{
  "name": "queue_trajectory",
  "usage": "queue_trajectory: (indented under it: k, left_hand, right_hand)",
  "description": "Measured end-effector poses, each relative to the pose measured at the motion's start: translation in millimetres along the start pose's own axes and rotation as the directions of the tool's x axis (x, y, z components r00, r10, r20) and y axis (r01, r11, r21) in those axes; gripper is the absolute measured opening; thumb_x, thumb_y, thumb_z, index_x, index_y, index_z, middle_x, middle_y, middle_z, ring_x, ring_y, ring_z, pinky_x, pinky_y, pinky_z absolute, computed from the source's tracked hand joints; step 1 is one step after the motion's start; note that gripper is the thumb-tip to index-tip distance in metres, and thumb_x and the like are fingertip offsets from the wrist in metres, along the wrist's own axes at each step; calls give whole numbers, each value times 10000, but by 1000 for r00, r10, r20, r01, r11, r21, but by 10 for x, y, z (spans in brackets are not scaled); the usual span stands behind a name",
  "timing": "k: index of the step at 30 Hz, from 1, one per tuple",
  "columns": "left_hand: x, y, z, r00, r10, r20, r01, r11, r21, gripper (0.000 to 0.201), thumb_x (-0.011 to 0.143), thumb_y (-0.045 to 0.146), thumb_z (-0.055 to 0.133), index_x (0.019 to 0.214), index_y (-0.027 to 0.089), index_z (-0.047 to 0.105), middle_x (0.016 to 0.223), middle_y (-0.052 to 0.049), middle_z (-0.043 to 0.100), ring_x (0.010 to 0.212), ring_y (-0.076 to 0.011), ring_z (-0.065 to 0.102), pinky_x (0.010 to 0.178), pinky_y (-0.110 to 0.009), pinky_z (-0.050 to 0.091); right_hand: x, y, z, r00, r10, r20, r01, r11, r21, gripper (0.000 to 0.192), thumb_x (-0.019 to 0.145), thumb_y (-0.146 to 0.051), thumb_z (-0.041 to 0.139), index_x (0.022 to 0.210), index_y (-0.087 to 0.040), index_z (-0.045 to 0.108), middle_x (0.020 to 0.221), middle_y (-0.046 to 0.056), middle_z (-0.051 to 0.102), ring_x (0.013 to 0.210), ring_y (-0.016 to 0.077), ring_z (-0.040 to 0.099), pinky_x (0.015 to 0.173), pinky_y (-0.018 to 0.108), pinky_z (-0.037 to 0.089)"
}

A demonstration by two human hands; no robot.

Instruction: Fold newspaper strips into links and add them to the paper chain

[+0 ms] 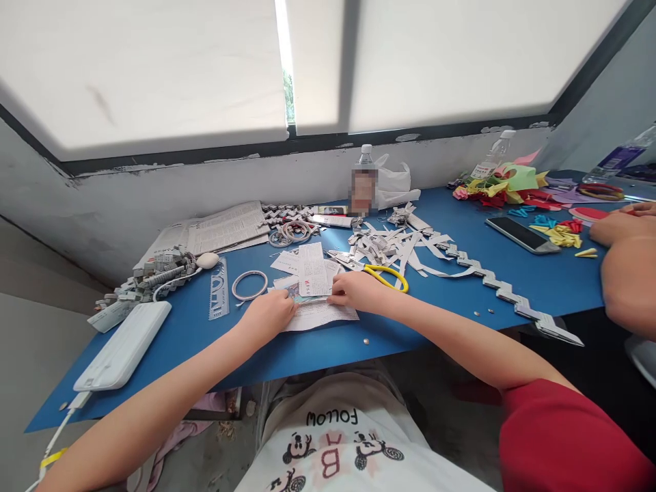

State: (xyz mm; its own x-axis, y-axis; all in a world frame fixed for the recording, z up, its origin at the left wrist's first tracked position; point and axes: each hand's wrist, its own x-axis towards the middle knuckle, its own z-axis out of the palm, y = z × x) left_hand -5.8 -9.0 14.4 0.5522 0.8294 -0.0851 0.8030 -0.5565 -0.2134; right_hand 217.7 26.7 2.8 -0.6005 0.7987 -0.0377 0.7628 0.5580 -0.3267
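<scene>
Hands first, at the desk's near edge: my left hand (270, 313) and right hand (357, 290) sit either side of a printed paper sheet (318, 313), fingers curled down and pressing or pinching its two ends; I cannot tell whether either grip goes right round the paper. Both forearms reach in from below, the left long and nearly straight, the right bent at the elbow with a red sleeve (564, 437). Risk as I judge it: the sheet lies close to the near edge, so a hard pull from one hand could tear it or slide it off the desk (359, 345); the yellow-handled scissors (387, 273) lie just beside the right wrist and could be knocked. Loose studs (365, 339) near the edge could roll off too. Just beyond the sheet, a folded slip of printed paper (312, 268) stands over other scraps. Left of it, a thin ring (249, 285), a clear stencil ruler (219, 290) and a white power bank (124, 345) toward the left corner. Mid-desk, a heap of cut paper strips (400, 246) and a folded paper chain (512, 297) running toward the right edge. Far side: newspaper (225, 229), a water bottle (364, 179), coloured paper pieces (505, 184), a phone (521, 234). Another person's arm (628, 266) rests at the right edge.
</scene>
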Motion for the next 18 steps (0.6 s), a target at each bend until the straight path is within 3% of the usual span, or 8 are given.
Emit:
queue_trajectory:
  k: [6, 9, 11, 12, 13, 15, 16, 18]
  left_hand:
    - [165, -54, 70, 997, -55, -47, 47, 989, -143, 273, 931, 403, 466, 867, 191, 627, 864, -69, 665, 817, -222, 650, 571, -269, 440]
    - [193, -99, 147, 998, -12, -67, -3, 974, -228, 271, 938, 434, 439, 941, 209, 591, 916, -47, 662, 819, -199, 645, 593, -262, 441]
    - [208, -110, 202, 996, 0, -92, -22, 971, -237, 253, 953, 400, 411, 956, 207, 575, 933, -47, 654, 828, -197, 643, 621, -271, 446]
    - [215, -111, 225, 995, 1, -105, -26, 973, -231, 245, 958, 384, 403, 958, 204, 570, 935, -50, 651, 836, -201, 642, 637, -278, 448]
    - [221, -110, 244, 993, 4, -114, -30, 974, -224, 239, 961, 370, 399, 960, 201, 567, 936, -52, 648, 845, -207, 642, 653, -286, 451]
    - [229, -109, 265, 992, 15, -124, -43, 974, -221, 232, 963, 358, 401, 976, 193, 564, 944, -57, 646, 863, -216, 638, 685, -300, 455]
    - [229, -111, 267, 992, 21, -126, -50, 973, -227, 228, 962, 351, 403, 984, 190, 562, 947, -57, 645, 870, -216, 635, 699, -303, 456]
    - [223, -122, 259, 990, 38, -132, -71, 966, -250, 230, 964, 344, 396, 1015, 186, 554, 963, -51, 642, 882, -208, 627, 716, -296, 454]
  right_hand:
    - [86, 47, 30, 989, 141, 42, -146, 974, 175, 172, 784, -362, 680, 776, -190, 671, 864, 57, 650, 738, 183, 563, 582, 271, 379]
    - [39, 55, 63, 990, 70, -119, -25, 937, 349, 157, 741, -335, 715, 736, -191, 654, 883, 53, 618, 786, 187, 545, 656, 295, 406]
    - [-55, -65, 42, 948, 63, -311, 123, 832, 541, 253, 701, -372, 750, 625, -185, 598, 782, 35, 578, 749, 174, 517, 696, 312, 421]
    - [-125, -169, 17, 929, 85, -361, 201, 703, 682, 359, 715, -422, 736, 544, -186, 526, 650, 6, 517, 656, 148, 478, 688, 315, 432]
    - [-210, -298, -14, 929, 78, -362, 283, 479, 831, 476, 786, -479, 656, 476, -192, 437, 517, -28, 415, 553, 121, 424, 670, 314, 449]
    - [-408, -610, -88, 941, -77, -329, 321, -99, 942, 635, 908, -586, 402, 422, -206, 248, 409, -68, 219, 420, 87, 315, 685, 347, 498]
    - [-511, -776, -124, 922, -193, -335, 266, -312, 912, 653, 932, -612, 301, 427, -205, 221, 394, -82, 162, 377, 70, 261, 692, 360, 517]
    - [-699, -1089, -178, 859, -349, -374, 134, -552, 823, 665, 933, -659, 141, 450, -205, 199, 391, -93, 112, 342, 52, 203, 624, 326, 530]
